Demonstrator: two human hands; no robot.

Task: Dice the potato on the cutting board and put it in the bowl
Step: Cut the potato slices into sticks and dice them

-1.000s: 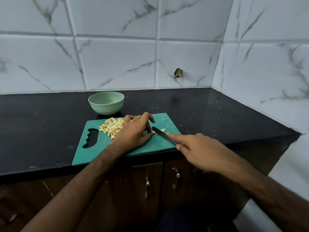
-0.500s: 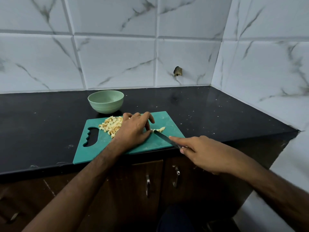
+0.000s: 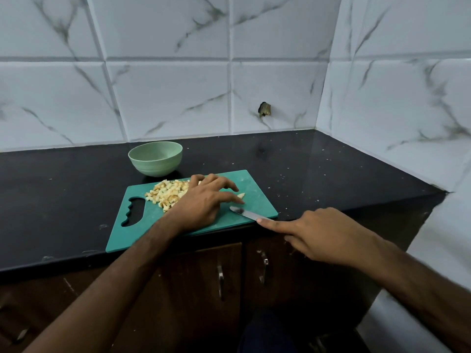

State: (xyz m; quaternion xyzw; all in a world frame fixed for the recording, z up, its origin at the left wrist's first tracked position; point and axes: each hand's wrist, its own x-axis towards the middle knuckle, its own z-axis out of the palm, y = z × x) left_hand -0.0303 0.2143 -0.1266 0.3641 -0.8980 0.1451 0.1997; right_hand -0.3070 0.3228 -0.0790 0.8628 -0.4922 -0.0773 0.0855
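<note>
- The black counter [image 3: 63,194] runs along a marble-tiled wall, and a teal cutting board [image 3: 142,233] lies near its front edge, handle cut-out to the left.
- A pale green bowl [image 3: 155,158] stands on the counter just behind the board's far left corner; I see nothing inside it from here.
- The diced potato [image 3: 167,194] sits in a loose heap on the board's far left part, not in the bowl.
- The left hand [image 3: 204,202] lies palm down on the middle of the board, fingers spread and fairly straight, its back edge against the heap.
- A few more potato bits [image 3: 241,195] lie just by that hand's fingertips, toward the right end of the board.
- The knife [image 3: 246,213] lies low across the board's near right corner, tip close to the left hand's fingers.
- The right hand [image 3: 321,238] grips the knife at the counter's edge, forefinger stretched along the blade's back; the handle is hidden under it.
- Below the counter are dark wood cabinet doors [image 3: 204,289] with metal handles.
</note>
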